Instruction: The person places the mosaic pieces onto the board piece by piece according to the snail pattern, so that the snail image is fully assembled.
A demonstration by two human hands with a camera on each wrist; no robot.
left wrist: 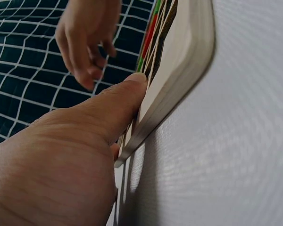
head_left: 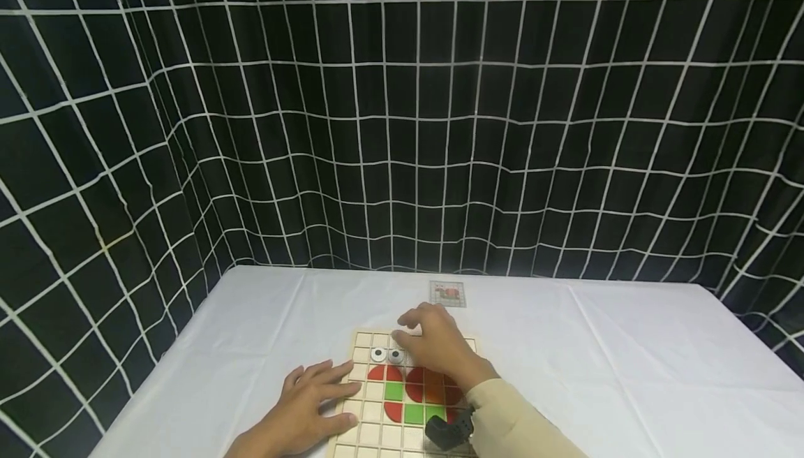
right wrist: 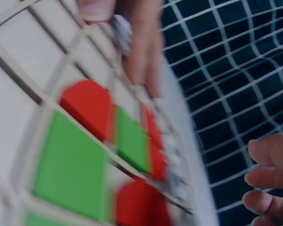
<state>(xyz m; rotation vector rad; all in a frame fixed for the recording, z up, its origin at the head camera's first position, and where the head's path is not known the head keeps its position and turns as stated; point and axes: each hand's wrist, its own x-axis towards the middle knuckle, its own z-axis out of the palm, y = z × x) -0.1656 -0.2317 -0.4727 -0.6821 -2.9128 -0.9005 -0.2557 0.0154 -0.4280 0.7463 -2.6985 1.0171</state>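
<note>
A wooden grid board lies on the table, bearing red rounded pieces, green square tiles, an orange piece and two eye tiles. My left hand rests on the board's left edge, fingers spread; in the left wrist view its thumb touches the rim. My right hand hovers over the board's far part, beside the eye tiles. Its fingers are loosely bent, and nothing shows between them in the left wrist view. The right forearm hides part of the board's right side.
A small picture card lies on the white tablecloth beyond the board. Black curtains with white netting enclose the back and sides of the table. A black wrist device sits on the right arm.
</note>
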